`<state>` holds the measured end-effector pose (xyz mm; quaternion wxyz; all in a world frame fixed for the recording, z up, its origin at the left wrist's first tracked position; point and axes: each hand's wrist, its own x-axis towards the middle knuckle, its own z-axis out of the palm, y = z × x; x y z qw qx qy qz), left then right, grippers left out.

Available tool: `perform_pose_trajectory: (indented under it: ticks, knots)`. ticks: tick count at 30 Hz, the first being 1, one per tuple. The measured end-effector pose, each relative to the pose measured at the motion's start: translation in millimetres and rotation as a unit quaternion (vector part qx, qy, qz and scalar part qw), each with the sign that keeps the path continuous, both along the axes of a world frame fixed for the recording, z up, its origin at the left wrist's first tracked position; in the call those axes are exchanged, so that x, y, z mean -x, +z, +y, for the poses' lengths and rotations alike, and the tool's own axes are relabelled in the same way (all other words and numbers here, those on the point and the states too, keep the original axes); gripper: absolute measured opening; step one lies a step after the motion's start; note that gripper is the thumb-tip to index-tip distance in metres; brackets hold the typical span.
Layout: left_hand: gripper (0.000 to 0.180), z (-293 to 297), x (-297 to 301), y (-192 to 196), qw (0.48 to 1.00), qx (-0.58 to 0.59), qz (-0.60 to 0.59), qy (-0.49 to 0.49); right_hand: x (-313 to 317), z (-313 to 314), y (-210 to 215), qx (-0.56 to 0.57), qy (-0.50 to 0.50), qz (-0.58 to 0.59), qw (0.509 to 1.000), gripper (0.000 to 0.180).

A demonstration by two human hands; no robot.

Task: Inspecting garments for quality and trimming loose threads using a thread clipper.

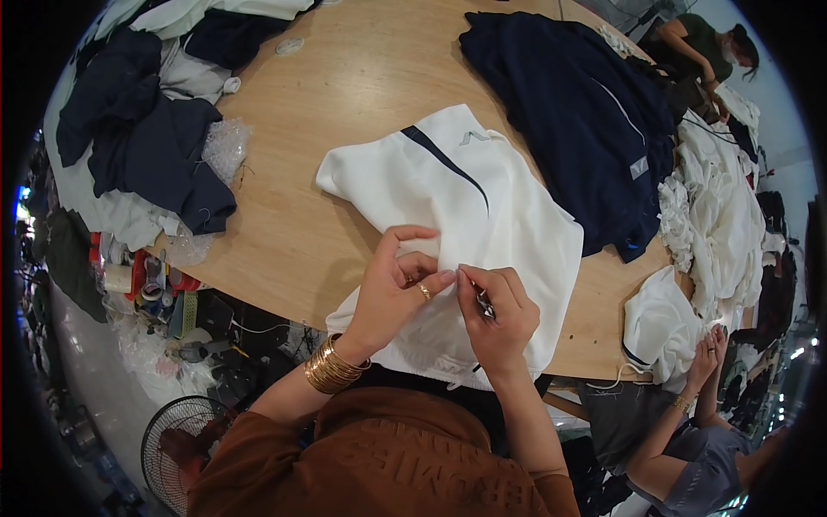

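Observation:
A white garment (525,207) with a dark navy stripe and a small grey emblem lies in front of me, its near end hanging over the table edge against my lap. My left hand (398,289), with a ring and gold bangles, pinches a fold of the cloth near its middle. Right beside it, my right hand (501,314) is closed, thumb and forefinger together at the same spot. A small shiny metal tool (485,303), possibly thread snips, shows in the right palm, mostly hidden by the fingers. Whatever lies between the fingertips is too small to make out.
Navy garments (568,112) are spread at the right; a dark pile (155,155) with plastic wrap lies left. White clothes (719,215) heap at the far right. Co-workers sit at right, one handling a white piece (659,327). A fan (185,448) stands lower left.

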<state>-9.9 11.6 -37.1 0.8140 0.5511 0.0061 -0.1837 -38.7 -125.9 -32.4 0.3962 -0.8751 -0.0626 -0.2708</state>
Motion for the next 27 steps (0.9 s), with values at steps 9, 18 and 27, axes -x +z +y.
perform_pose_trajectory:
  ticks: [9, 18, 27]
  knots:
    - [0.032, 6.6, -12.2, -5.3, 0.994, -0.043, -0.065, -0.071, -12.1, -10.8, 21.3, -0.377, -0.022, 0.359, 0.854, 0.013]
    - [0.021, 16.2, -26.3, 5.6, 0.952, -0.181, -0.222, -0.109, -4.6, -5.5, 15.0, -0.125, -0.015, 0.232, 0.964, 0.013]
    - [0.017, 27.7, -47.7, 9.8, 0.905, -0.244, -0.268, -0.222, -9.9, -4.4, 12.1, 0.012, 0.074, 0.146, 0.986, 0.012]
